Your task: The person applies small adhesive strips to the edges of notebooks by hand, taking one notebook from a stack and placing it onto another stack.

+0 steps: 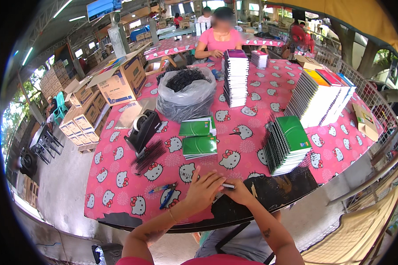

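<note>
Near the front edge of the table, my left hand and my right hand meet over a small thin thing with a pale end. Most of it is hidden under my fingers, so its kind cannot be made out. The fingers of my left hand lie close together across it, and my right hand is closed round its other side. Just beyond are two small piles of green notebooks. Pliers with blue handles lie left of my left hand. Right of my hands stands a stack of green spiral notebooks.
Loose black binding coils lie by a black tape dispenser. Behind stand a plastic bag of coils, a tall notebook stack and cartons. More notebooks fill the right. Across the table sits a person in pink.
</note>
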The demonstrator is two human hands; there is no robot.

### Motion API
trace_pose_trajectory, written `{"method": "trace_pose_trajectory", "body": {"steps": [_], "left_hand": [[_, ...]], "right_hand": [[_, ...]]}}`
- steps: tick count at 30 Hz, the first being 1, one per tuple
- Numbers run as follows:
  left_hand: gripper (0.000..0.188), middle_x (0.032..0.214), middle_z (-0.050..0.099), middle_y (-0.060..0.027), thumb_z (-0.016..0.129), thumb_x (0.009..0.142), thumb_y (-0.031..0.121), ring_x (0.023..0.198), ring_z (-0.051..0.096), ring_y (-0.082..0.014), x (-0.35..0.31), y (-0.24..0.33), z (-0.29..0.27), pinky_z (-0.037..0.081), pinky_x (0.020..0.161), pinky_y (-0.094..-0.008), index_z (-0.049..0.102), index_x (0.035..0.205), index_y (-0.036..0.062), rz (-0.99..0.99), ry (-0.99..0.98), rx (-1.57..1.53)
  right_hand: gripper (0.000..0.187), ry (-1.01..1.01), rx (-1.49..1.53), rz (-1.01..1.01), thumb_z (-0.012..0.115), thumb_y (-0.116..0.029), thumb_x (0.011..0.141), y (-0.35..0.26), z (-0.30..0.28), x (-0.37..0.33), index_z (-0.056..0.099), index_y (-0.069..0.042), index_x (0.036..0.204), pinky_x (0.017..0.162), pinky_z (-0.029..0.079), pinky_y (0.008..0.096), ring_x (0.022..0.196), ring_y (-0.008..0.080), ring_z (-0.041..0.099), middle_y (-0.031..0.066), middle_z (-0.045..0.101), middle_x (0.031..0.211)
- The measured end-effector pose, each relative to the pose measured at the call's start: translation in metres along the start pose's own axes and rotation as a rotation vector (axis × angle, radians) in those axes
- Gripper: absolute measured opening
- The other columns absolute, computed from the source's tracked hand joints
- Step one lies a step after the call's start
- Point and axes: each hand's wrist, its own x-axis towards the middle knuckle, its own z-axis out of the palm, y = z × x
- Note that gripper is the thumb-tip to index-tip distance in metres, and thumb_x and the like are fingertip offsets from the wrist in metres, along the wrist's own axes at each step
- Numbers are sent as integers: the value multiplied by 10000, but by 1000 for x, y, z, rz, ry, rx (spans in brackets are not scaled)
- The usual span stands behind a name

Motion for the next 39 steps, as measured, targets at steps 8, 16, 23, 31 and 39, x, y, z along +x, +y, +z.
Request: {"method": "trace_pose_trajectory", "body": {"steps": [8,16,23,31,39], "left_hand": [[662,1566,349,-223,515,987,477,1472,302,-408,1,23,4,178,1165,-651,462,1426,-16,19,94,38],[803,1588,310,-240,489,982,532,1492,259,-417,15,21,7,159,1174,-636,334,1514,-49,19,117,22],[376,1252,660,-115,629,956,277,1229,597,-279,20,6,-2,190,1191,-584,633,1271,72,34,196,-96],[160,973,689,-25,713,887,196,912,667,-217,27,2,-8,302,1164,-507,681,1016,107,127,280,-98],[179,938,670,-57,714,883,182,895,650,-249,29,8,-6,335,1137,-510,673,1027,84,132,337,-78]], "right_hand": [[274,88,26,88,685,-53,873,-7,1,-1,673,-9,1144,752,520,356,823,170,681,158,721,901],[331,106,7,12,665,-10,840,-3,-2,7,657,10,1171,812,532,370,913,273,712,196,721,1003],[321,59,-54,70,713,-34,831,-9,2,7,662,5,1145,832,527,393,972,309,715,204,720,1012],[271,28,-2,-9,737,-100,839,-5,1,8,676,-15,1089,796,522,396,917,342,704,181,722,981],[272,-32,-15,53,748,-142,816,-6,-6,13,682,-27,1054,767,528,417,925,391,686,207,710,947]]}}
